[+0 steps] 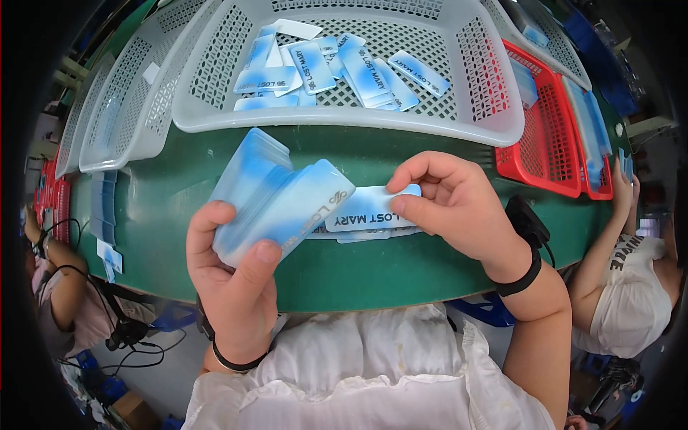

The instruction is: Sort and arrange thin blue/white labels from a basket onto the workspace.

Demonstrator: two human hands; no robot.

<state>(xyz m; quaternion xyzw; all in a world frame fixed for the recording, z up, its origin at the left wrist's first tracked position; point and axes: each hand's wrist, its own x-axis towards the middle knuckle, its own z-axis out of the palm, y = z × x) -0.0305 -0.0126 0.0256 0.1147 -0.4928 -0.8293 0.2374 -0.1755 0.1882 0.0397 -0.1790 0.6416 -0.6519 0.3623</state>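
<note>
One thick, uneven stack of blue-and-white cards (287, 190) is gripped in the left hand (236, 287), above the green bench (337, 276). The right hand (459, 204) pinches the end of a single card (369, 208) between thumb and forefinger, over more cards (355, 236) on the bench, near the pale basket (344, 120). A firm left thumb should stop the stack sliding; handling the single card by its edges would best spare its printed face.

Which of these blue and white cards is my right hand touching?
The single card at the thumb of your right hand, overlapping others; your left hand grips a stack; loose ones lie in the big white basket.
</note>
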